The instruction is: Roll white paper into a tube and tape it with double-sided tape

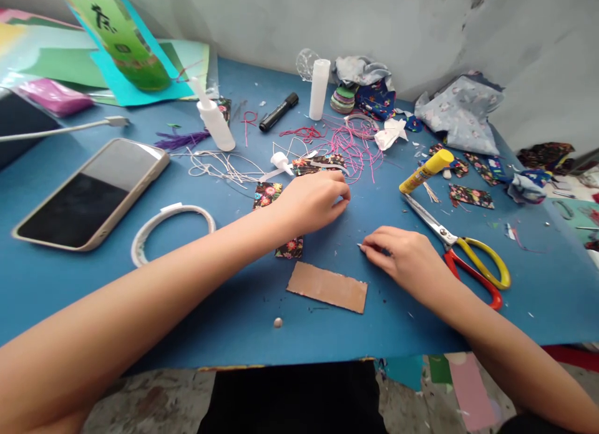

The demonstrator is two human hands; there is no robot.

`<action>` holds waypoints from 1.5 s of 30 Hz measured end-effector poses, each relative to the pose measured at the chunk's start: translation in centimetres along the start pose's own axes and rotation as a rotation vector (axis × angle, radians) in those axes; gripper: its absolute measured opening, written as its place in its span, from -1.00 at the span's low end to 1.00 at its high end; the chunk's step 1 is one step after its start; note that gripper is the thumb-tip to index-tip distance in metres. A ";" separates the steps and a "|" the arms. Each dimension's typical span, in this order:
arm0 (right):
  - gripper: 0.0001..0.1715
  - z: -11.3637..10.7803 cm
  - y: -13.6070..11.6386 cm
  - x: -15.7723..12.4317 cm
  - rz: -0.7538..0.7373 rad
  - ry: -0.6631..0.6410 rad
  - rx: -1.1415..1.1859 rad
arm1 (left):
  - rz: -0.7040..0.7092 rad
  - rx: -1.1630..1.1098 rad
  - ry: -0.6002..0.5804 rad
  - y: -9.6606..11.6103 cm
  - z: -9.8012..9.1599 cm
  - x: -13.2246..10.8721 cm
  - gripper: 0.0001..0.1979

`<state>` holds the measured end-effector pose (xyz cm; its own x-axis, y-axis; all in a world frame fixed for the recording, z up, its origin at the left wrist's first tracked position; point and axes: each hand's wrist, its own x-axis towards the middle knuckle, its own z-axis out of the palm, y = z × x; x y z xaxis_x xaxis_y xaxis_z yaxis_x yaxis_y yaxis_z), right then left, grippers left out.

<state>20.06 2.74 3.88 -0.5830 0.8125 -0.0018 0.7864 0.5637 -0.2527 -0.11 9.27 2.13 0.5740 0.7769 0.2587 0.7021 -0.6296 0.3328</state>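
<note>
My left hand (pixel 313 200) reaches across to the middle of the table, its fingers curled down and closed; whatever they may hold is hidden. Just behind it lie a flowered dark fabric piece (pixel 309 165) and a white nozzle cap (pixel 281 162). More flowered fabric (pixel 289 248) shows from under my left forearm. My right hand (pixel 402 253) rests low over the table, thumb and finger pinched on a small white scrap (pixel 360 246), too small to name. Between my hands and the table's front edge lies a brown cardboard rectangle (pixel 327 286).
Scissors (pixel 449 237) and a yellow glue stick (pixel 425 172) lie right of my right hand. A tape roll (pixel 138 237) and a phone (pixel 88 193) are at left. Behind stand a white glue bottle (pixel 216 125), tangled pink cord (pixel 350 143) and a black marker (pixel 279 112).
</note>
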 end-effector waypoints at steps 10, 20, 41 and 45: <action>-0.88 -0.5 0.7 0.5 0.076 -0.046 0.132 | 0.087 -0.187 -0.093 0.9 0.5 -0.3 -0.82; -0.84 -0.6 1.3 0.9 0.087 -0.067 0.211 | 0.226 -0.263 -0.195 1.2 0.9 -0.5 -0.85; -0.79 0.4 -0.2 0.2 -0.007 0.001 -0.101 | 0.214 -0.302 -0.166 0.9 1.3 -0.3 -0.85; -0.80 0.3 -0.1 0.2 -0.011 -0.043 -0.092 | 0.216 -0.333 -0.159 0.7 1.4 -0.2 -0.86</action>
<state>19.81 2.77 3.67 -0.5985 0.8000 -0.0420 0.7941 0.5856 -0.1625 0.85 8.62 0.99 0.7691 0.5998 0.2207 0.3987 -0.7201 0.5679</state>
